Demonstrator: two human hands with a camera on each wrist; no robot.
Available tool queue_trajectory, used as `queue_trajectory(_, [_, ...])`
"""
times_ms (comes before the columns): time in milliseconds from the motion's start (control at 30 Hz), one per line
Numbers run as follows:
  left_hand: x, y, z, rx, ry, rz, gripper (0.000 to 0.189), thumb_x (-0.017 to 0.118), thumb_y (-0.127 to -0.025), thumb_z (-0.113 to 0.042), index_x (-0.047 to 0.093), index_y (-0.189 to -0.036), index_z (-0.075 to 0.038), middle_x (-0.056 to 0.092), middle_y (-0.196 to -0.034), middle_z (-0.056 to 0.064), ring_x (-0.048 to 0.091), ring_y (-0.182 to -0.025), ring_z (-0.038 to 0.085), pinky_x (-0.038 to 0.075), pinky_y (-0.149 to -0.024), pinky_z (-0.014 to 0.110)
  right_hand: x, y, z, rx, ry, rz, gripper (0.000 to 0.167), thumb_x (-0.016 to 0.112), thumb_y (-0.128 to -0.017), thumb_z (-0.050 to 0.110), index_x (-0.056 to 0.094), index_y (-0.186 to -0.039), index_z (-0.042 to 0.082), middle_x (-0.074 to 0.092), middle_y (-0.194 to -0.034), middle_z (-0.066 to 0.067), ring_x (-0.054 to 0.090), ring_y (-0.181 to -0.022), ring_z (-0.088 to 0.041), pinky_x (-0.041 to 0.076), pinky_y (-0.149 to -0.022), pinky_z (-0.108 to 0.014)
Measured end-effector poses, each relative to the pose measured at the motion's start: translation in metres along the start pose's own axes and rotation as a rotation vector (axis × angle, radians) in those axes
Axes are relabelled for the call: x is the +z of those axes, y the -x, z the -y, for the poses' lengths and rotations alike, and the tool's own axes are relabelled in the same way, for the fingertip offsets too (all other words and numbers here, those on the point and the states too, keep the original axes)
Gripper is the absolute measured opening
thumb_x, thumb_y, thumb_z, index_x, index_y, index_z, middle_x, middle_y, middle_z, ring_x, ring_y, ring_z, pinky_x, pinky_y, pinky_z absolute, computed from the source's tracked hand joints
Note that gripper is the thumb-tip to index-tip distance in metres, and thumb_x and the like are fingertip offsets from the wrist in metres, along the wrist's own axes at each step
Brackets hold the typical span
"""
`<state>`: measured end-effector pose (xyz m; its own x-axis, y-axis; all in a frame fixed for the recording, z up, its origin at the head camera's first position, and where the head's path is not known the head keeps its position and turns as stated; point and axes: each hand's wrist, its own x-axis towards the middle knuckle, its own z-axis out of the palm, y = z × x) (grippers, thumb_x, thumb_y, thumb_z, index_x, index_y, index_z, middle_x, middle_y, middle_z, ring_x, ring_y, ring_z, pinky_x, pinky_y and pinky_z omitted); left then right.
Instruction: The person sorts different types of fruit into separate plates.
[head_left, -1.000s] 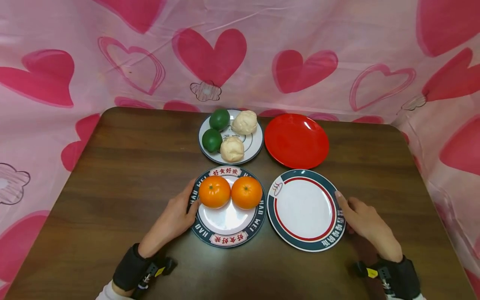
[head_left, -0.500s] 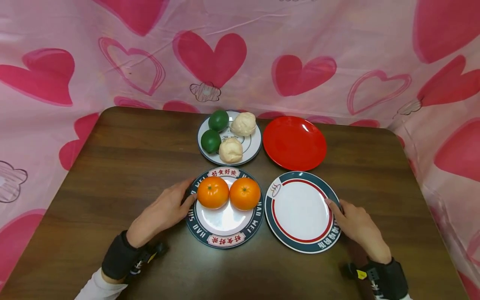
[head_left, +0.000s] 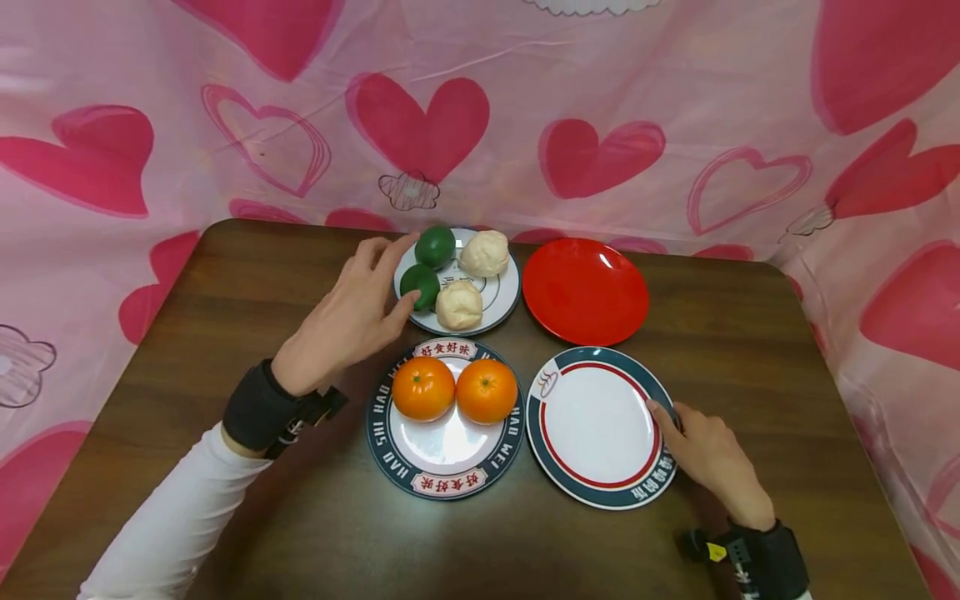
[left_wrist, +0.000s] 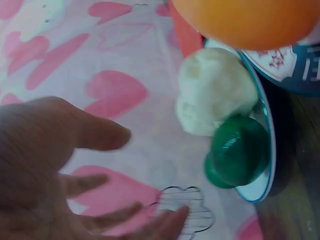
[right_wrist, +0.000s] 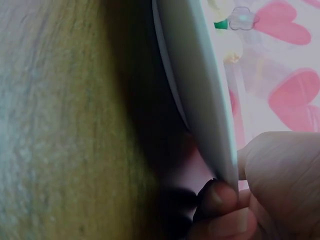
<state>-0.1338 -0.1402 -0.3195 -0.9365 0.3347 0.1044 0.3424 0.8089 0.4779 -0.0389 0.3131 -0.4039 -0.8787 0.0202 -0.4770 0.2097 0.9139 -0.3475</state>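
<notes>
My left hand (head_left: 348, 312), fingers spread, hovers at the left edge of the far white plate (head_left: 496, 293). Its thumb tip overlaps the nearer dark green, smooth egg-shaped fruit (head_left: 418, 286) in the head view. The left wrist view has that hand apart from the green fruit (left_wrist: 240, 150). Another green fruit (head_left: 435, 247) and two cream bun-like lumps (head_left: 484, 253) share that plate. My right hand (head_left: 712, 458) pinches the right rim of a white plate with a dark teal border (head_left: 600, 421). In the right wrist view, fingers curl under this plate's edge (right_wrist: 200, 75), thumb on the other side.
Two oranges (head_left: 423, 389) sit on a plate with a lettered dark rim (head_left: 447, 484), left of the gripped plate. A red plate (head_left: 587, 292) stands behind at the right. The wooden table (head_left: 292, 517) meets a pink heart-patterned cloth (head_left: 510, 50) at the back.
My left hand has left the rim of the plate with oranges and moved forward to the far plate. My right hand's thumb has shifted inward on its plate's rim and remains there.
</notes>
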Motion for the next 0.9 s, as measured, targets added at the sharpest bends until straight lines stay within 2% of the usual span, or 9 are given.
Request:
queue_trajectory(67, [0.004,-0.012,0.003,0.037,0.009,-0.001,0.079,0.069,-0.095,-0.021,0.025,-0.160,-0.019,0.032,-0.151,0.024,0.044,-0.125,0.042,0.055,-0.094,0.062,0.001,0.000,-0.001,0.000,0.003,-0.006,0.080,0.036,-0.104,0.062,0.051,-0.137,-0.010,0.066,-0.116,-0.030,0.064,-0.097,-0.038,0.058,-0.080,-0.052])
queue_trajectory(133, [0.008,-0.022,0.006,0.048,0.009,0.023,0.080,0.071,-0.093,-0.020,0.025,-0.160,-0.021,0.030,-0.154,0.023,0.042,-0.128,0.043,0.055,-0.093,0.062,0.002,0.000,-0.001,0.001,0.005,-0.007,0.080,0.037,-0.104,0.062,0.051,-0.137,-0.010,0.066,-0.117,-0.031,0.065,-0.097,-0.038,0.058,-0.079,-0.051])
queue_trajectory(233, [0.014,-0.033,0.011,0.043,-0.016,0.095,0.081,0.072,-0.091,-0.020,0.029,-0.159,-0.021,0.025,-0.158,0.023,0.039,-0.132,0.045,0.054,-0.096,0.063,0.003,0.000,-0.001,0.002,0.007,-0.010,0.080,0.038,-0.104,0.061,0.050,-0.138,-0.011,0.066,-0.118,-0.031,0.065,-0.097,-0.038,0.058,-0.080,-0.051])
queue_trajectory(400, [0.027,-0.045,0.020,0.051,-0.100,0.212,0.079,0.075,-0.087,-0.021,0.037,-0.157,-0.019,0.021,-0.161,0.021,0.036,-0.135,0.046,0.051,-0.102,0.062,0.003,0.000,0.001,-0.006,-0.007,-0.033,0.075,0.039,-0.104,0.060,0.055,-0.131,-0.008,0.069,-0.106,-0.023,0.064,-0.090,-0.032,0.056,-0.072,-0.041])
queue_trajectory(467, [0.031,-0.048,0.023,0.059,-0.121,0.238,0.078,0.076,-0.087,-0.022,0.039,-0.156,-0.018,0.022,-0.160,0.021,0.038,-0.134,0.045,0.051,-0.102,0.062,0.003,0.000,0.001,-0.005,-0.007,-0.039,0.073,0.039,-0.104,0.059,0.056,-0.129,-0.007,0.070,-0.102,-0.019,0.063,-0.088,-0.029,0.053,-0.070,-0.037])
queue_trajectory(533, [0.035,-0.050,0.026,0.069,-0.136,0.254,0.077,0.076,-0.087,-0.023,0.040,-0.156,-0.018,0.025,-0.158,0.022,0.039,-0.132,0.044,0.050,-0.102,0.063,0.003,0.001,0.002,-0.007,-0.002,-0.043,0.073,0.039,-0.104,0.060,0.056,-0.129,-0.007,0.070,-0.103,-0.020,0.064,-0.088,-0.029,0.054,-0.071,-0.038])
queue_trajectory(700, [0.041,-0.051,0.031,0.088,-0.158,0.270,0.073,0.076,-0.088,-0.022,0.043,-0.153,-0.013,0.034,-0.152,0.024,0.042,-0.128,0.043,0.050,-0.104,0.061,0.004,0.001,0.003,-0.014,0.006,-0.054,0.077,0.040,-0.104,0.060,0.054,-0.135,-0.009,0.069,-0.111,-0.027,0.065,-0.092,-0.033,0.059,-0.077,-0.047])
queue_trajectory(900, [0.045,-0.052,0.032,0.085,-0.184,0.272,0.068,0.077,-0.089,-0.024,0.048,-0.149,-0.009,0.036,-0.151,0.024,0.043,-0.127,0.043,0.050,-0.105,0.059,0.005,0.003,0.002,-0.013,0.002,-0.064,0.074,0.041,-0.104,0.059,0.056,-0.131,-0.008,0.070,-0.102,-0.021,0.064,-0.087,-0.029,0.054,-0.069,-0.037])
